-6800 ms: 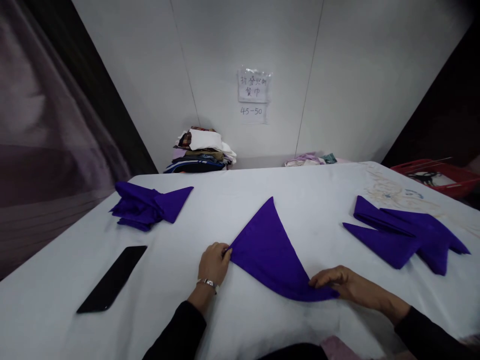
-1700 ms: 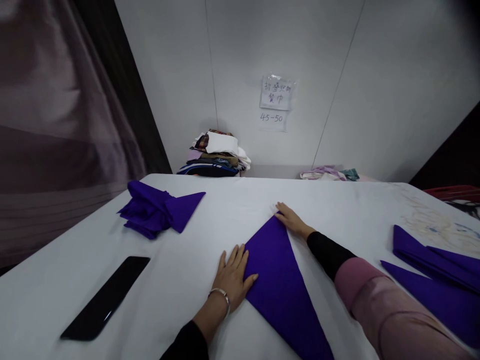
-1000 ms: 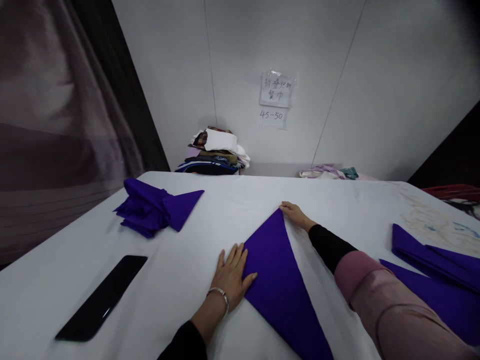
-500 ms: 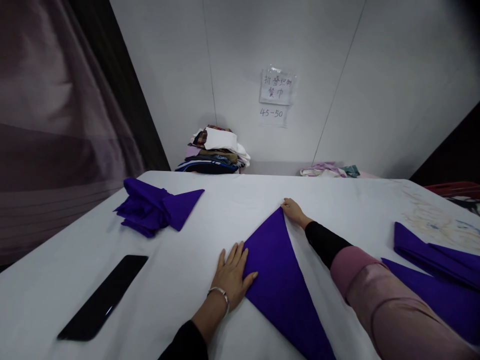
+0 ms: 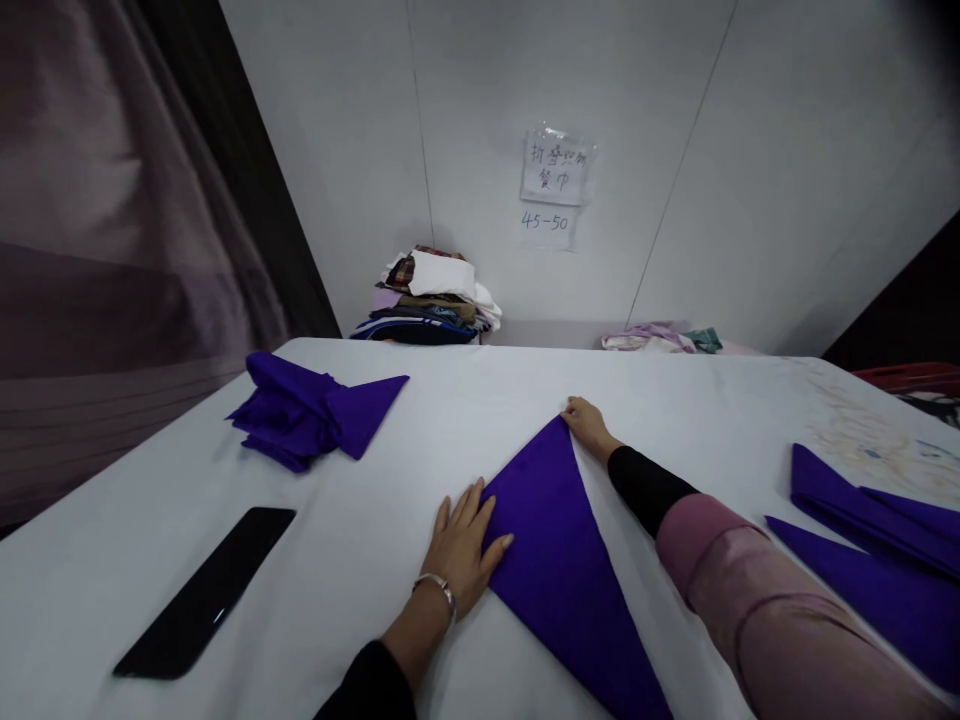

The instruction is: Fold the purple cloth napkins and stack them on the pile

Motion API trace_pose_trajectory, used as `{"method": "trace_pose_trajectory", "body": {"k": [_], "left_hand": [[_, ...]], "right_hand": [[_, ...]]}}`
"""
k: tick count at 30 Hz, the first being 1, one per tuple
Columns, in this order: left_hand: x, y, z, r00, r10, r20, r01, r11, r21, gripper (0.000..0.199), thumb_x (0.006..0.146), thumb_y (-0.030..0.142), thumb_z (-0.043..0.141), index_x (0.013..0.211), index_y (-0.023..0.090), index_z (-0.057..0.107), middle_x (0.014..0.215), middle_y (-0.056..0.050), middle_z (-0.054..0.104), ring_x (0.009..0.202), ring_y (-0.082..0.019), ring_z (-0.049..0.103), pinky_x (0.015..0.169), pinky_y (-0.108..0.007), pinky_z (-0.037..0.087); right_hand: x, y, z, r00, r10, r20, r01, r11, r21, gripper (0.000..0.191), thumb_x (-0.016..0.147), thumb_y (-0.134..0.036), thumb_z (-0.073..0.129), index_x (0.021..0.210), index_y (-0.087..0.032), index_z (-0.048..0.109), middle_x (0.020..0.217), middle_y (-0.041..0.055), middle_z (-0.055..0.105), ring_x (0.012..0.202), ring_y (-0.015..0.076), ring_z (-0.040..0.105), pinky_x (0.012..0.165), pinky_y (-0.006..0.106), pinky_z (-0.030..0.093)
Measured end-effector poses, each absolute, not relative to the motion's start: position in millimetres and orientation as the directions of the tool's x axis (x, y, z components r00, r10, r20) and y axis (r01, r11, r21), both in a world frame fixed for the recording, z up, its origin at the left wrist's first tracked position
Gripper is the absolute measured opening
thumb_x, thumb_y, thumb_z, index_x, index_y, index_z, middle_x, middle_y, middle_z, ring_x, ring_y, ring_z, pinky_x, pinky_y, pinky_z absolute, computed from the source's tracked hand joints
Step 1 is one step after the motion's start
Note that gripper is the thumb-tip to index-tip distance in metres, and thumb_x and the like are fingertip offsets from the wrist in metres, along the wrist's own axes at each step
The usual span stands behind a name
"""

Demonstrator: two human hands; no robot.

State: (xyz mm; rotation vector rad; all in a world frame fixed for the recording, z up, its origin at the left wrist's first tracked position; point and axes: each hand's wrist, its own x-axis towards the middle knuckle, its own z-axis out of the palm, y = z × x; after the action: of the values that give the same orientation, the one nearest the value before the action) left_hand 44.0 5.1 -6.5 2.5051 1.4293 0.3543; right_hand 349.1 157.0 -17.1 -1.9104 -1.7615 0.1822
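Note:
A purple cloth napkin (image 5: 562, 560) lies on the white-covered table in a triangle, its near end running out of view at the bottom. My left hand (image 5: 461, 550) rests flat across its left corner, fingers stretched out and thumb on the cloth. At the far tip, my right hand (image 5: 589, 425) pinches the corner between thumb and fingers. The napkin looks smooth, with straight edges from the tip down both sides.
A crumpled purple cloth heap (image 5: 300, 410) sits at the left, with a black flat slab (image 5: 210, 590) nearer me. More purple cloths (image 5: 870, 580) lie at the right, beyond my sleeve. Piled clothes (image 5: 431, 300) stand by the wall behind the white table (image 5: 360, 620).
Both hands hold nearly the same places. The napkin's far tip sits very slightly further left, and the camera view has shifted a little.

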Motion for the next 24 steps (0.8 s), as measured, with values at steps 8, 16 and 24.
{"method": "trace_pose_trajectory", "body": {"k": [8, 16, 24], "left_hand": [[40, 12, -7, 0.198, 0.931, 0.306, 0.771, -0.34, 0.539, 0.031, 0.088, 0.03, 0.041, 0.113, 0.021, 0.057, 0.11, -0.006, 0.064, 0.103, -0.022, 0.056, 0.091, -0.043, 0.043], [38, 19, -8, 0.09, 0.947, 0.307, 0.684, -0.283, 0.672, 0.027, 0.082, 0.021, 0.049, 0.107, 0.021, 0.06, 0.087, -0.002, 0.066, 0.086, -0.019, 0.058, 0.083, -0.04, 0.045], [39, 20, -8, 0.082, 0.954, 0.29, 0.649, -0.271, 0.711, 0.029, 0.078, 0.019, 0.056, 0.106, 0.025, 0.061, 0.089, 0.0, 0.067, 0.089, -0.018, 0.059, 0.088, -0.039, 0.042]], "right_hand": [[354, 155, -21, 0.131, 0.94, 0.315, 0.87, 0.043, -0.49, 0.025, 0.08, -0.027, 0.047, 0.101, -0.02, 0.059, 0.112, 0.0091, 0.06, 0.109, 0.0239, 0.053, 0.094, 0.04, 0.039], [329, 129, -2, -0.226, 0.907, 0.356, 0.823, 0.373, -0.428, 0.023, 0.081, -0.029, 0.052, 0.102, -0.023, 0.062, 0.131, 0.0069, 0.051, 0.13, 0.0247, 0.033, 0.105, 0.046, 0.028], [299, 111, 23, -0.597, 0.796, 0.096, 0.733, 0.59, -0.339, 0.038, 0.072, -0.01, 0.051, 0.107, -0.022, 0.061, 0.137, 0.0086, 0.044, 0.135, 0.0266, 0.022, 0.106, 0.054, 0.017]]}}
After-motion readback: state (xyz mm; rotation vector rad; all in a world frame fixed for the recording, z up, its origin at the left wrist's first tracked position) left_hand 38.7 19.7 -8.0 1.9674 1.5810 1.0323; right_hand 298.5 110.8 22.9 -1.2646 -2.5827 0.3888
